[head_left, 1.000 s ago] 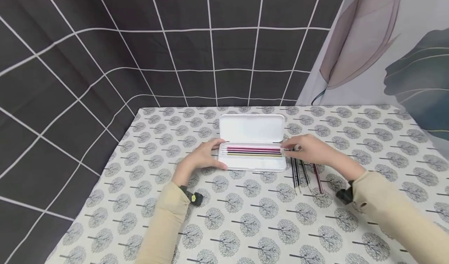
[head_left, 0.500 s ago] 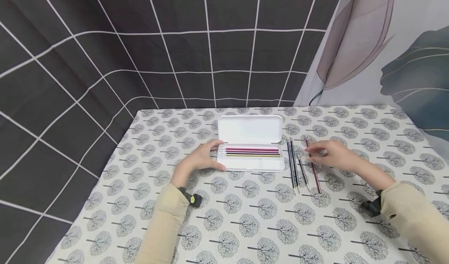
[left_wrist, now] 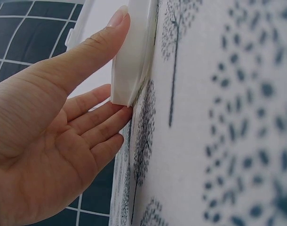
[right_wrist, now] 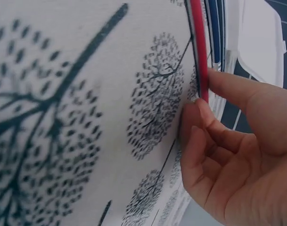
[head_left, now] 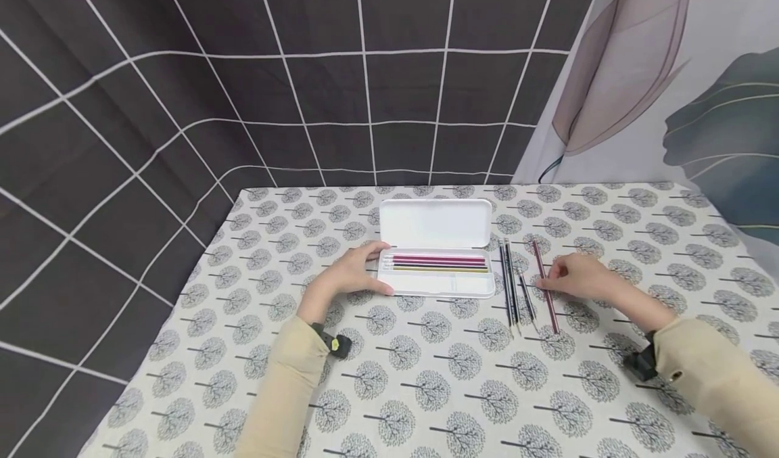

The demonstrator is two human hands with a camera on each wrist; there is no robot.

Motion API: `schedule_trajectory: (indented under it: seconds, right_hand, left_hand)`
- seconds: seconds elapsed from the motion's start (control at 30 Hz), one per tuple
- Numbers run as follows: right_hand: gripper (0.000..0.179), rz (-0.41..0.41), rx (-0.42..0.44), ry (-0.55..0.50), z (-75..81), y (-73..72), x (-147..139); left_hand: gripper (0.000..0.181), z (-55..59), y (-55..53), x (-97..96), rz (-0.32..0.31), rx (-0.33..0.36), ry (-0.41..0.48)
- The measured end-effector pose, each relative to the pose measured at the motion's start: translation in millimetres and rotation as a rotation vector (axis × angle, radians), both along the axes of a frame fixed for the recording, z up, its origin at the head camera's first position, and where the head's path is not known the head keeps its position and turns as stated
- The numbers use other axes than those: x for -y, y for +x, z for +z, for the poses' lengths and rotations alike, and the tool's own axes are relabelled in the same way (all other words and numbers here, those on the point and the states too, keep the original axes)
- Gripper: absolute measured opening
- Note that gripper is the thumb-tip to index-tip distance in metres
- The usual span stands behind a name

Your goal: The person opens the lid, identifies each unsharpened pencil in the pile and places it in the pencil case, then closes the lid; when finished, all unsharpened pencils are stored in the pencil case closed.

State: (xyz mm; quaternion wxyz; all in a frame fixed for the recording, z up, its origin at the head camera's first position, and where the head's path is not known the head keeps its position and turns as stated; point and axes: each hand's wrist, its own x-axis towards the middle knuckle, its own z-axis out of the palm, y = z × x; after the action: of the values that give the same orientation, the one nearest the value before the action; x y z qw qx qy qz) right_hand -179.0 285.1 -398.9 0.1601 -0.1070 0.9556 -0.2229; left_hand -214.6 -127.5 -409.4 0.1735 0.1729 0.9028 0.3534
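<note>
An open white pencil case (head_left: 422, 284) lies on the table with its lid (head_left: 435, 222) raised at the back. Several pencils (head_left: 438, 260), red, dark and yellow, lie side by side in its rear compartment. My left hand (head_left: 349, 272) holds the case's left end, thumb at the front corner and fingers behind; the left wrist view shows the thumb (left_wrist: 103, 42) against its wall. To the right of the case, my right hand (head_left: 578, 279) pinches a dark red pencil (head_left: 550, 312) between thumb and fingers, close over the cloth. The right wrist view shows this red pencil (right_wrist: 198, 42) beside the fingertips.
Two long dark pencils (head_left: 510, 289) and a shorter dark one (head_left: 526, 297) lie between the case and my right hand. A tree-patterned cloth (head_left: 402, 383) covers the table. Behind stands a dark gridded curtain (head_left: 328, 86), with a pale patterned one (head_left: 645, 106) to the right.
My right hand has moved from the case's right end out to the red pencil and now pinches it, its upper end shifted slightly right. The left hand stays on the case.
</note>
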Motion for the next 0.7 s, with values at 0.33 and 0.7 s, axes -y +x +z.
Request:
schedule_trajectory:
  seconds: [0.33, 0.7]
  right_hand:
    - [0.029, -0.062, 0.137, -0.085, 6.2, -1.3, -1]
    - [0.041, -0.108, 0.206, -0.465, 9.6, -15.0, -13]
  left_hand:
    - [0.092, -0.9, -0.8, -1.3, 0.003, 0.003, -0.015]
    - [0.091, -2.1, -1.0, -1.5, 0.003, 0.007, -0.002]
